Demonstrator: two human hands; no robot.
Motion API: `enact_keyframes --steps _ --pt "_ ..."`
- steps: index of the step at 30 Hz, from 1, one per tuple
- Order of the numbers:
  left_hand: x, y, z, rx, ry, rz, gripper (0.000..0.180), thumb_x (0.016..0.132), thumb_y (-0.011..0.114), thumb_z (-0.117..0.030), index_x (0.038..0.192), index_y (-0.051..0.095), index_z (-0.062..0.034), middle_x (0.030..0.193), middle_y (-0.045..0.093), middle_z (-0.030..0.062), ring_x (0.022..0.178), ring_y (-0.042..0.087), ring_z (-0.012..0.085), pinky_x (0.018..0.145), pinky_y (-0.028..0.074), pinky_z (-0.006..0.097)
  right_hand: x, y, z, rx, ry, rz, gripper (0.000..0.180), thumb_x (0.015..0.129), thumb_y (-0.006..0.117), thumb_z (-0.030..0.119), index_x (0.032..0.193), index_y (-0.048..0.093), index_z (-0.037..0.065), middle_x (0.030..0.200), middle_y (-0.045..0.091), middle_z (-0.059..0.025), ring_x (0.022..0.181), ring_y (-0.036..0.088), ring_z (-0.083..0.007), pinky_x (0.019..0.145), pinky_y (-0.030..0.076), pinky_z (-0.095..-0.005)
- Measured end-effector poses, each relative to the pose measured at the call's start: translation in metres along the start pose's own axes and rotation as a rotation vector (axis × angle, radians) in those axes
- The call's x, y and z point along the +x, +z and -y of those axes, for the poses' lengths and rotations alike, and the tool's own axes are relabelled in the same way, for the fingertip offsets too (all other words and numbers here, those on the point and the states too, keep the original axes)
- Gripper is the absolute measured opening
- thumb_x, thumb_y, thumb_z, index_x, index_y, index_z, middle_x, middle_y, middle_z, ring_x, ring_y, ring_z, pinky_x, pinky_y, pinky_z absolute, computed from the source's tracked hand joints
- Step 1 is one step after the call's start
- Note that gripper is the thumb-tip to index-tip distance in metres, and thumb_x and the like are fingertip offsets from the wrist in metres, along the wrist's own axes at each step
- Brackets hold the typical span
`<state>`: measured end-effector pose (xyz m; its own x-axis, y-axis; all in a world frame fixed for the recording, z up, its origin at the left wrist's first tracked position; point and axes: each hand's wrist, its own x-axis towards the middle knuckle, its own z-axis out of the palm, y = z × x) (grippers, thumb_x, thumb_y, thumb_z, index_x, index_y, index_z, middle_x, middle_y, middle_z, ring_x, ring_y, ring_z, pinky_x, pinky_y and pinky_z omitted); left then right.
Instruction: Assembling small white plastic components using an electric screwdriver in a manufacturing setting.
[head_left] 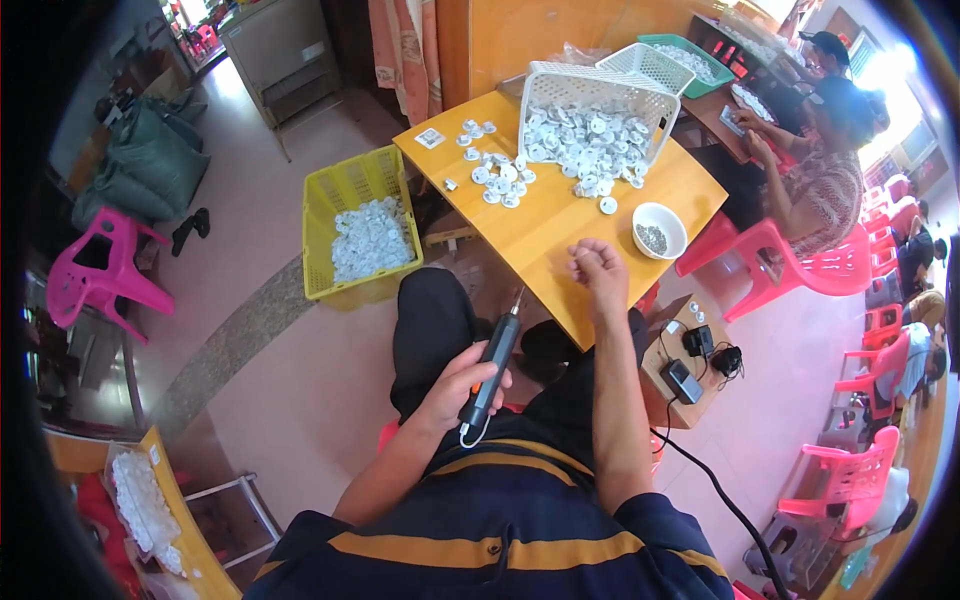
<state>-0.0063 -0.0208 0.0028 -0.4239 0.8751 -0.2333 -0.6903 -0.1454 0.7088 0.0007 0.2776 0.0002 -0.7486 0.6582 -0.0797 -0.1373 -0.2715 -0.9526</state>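
My left hand (452, 396) is wrapped round a black electric screwdriver (493, 362) with an orange button, held over my lap. Its tip points away from me, towards the table's front edge. Above the wooden table (540, 245), my right hand (598, 268) has its fingers curled together; whatever they pinch, if anything, is too small to make out. Just right of that hand stands a white bowl (678, 228) holding small metal screws (651, 238). Farther back, a tipped white basket (537, 82) spills round white plastic parts (590, 140) onto the tabletop. Several similar parts (503, 180) lie loose to the left.
On the floor left of the table sits a yellow crate (322, 215) of white pieces. A wooden box (655, 375) with black adapters (684, 383) and a cable (725, 500) stands at my right. A co-worker (815, 195) sits beyond, near pink chairs (820, 262).
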Motion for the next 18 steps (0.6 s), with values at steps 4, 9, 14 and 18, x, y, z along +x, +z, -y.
enact_keyframes --steps 4,9,14,18 --pt "0.0 0.003 -0.001 0.013 0.003 -0.001 0.041 0.101 0.053 -0.018 0.14 0.046 -0.0042 0.098 0.066 0.01 0.069 0.067 0.0139 0.06 0.055 0.027 -0.024 0.027 -0.014 0.143 0.113 0.083 0.009 0.098 0.065 0.005 0.107 0.064 0.002 0.102 0.071 -0.0075 0.083 0.068 -0.0135 0.07 0.056 -0.0257" --pt "-0.002 0.005 -0.001 0.063 0.023 0.005 0.044 0.101 0.053 -0.016 0.143 0.044 -0.004 0.098 0.064 0.0093 0.068 0.064 0.0131 0.061 0.054 0.026 -0.031 0.033 -0.025 0.252 0.161 0.129 0.008 0.098 0.066 0.004 0.106 0.065 0.003 0.095 0.068 -0.005 0.082 0.067 -0.0139 0.073 0.057 -0.0247" --pt "-0.003 0.01 -0.004 0.077 0.014 -0.014 0.047 0.101 0.052 -0.015 0.146 0.041 -0.0039 0.097 0.064 0.0087 0.067 0.063 0.0136 0.061 0.054 0.027 -0.038 0.035 -0.025 0.315 0.186 0.18 0.011 0.097 0.065 0.003 0.108 0.066 0.004 0.092 0.067 -0.0039 0.081 0.067 -0.0141 0.072 0.057 -0.0243" --pt "-0.003 0.009 -0.002 0.097 0.024 -0.027 0.047 0.102 0.051 -0.015 0.146 0.041 -0.0036 0.095 0.063 0.0081 0.066 0.063 0.014 0.061 0.053 0.027 -0.042 0.041 -0.018 0.264 0.222 0.134 0.015 0.095 0.064 0.0 0.11 0.066 0.002 0.092 0.068 -0.0049 0.079 0.067 -0.0139 0.068 0.056 -0.024"
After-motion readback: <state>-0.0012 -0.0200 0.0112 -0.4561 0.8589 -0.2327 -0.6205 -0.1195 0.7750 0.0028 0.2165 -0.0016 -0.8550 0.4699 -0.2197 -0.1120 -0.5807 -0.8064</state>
